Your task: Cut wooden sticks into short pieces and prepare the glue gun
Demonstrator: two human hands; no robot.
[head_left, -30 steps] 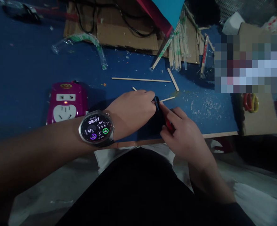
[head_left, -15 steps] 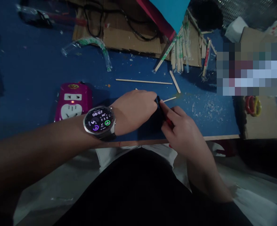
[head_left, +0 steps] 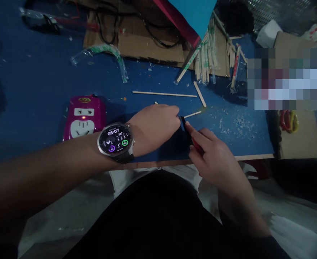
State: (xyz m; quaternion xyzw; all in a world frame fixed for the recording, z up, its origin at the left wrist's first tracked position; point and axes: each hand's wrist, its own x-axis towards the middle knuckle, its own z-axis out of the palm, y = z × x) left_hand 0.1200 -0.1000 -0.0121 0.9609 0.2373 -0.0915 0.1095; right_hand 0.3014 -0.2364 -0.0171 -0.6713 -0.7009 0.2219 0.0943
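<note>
Left hand [head_left: 155, 124] curled, contents hidden; right hand [head_left: 216, 154] grips red-and-black tool [head_left: 186, 132], tip by thin stick [head_left: 193, 114]. Best steady stick, press evenly, knuckles clear.

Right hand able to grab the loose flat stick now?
Probably not as is: the right hand holds a red-and-black tool. The way to the flat stick looks mostly free, only a thin stick between.
</note>
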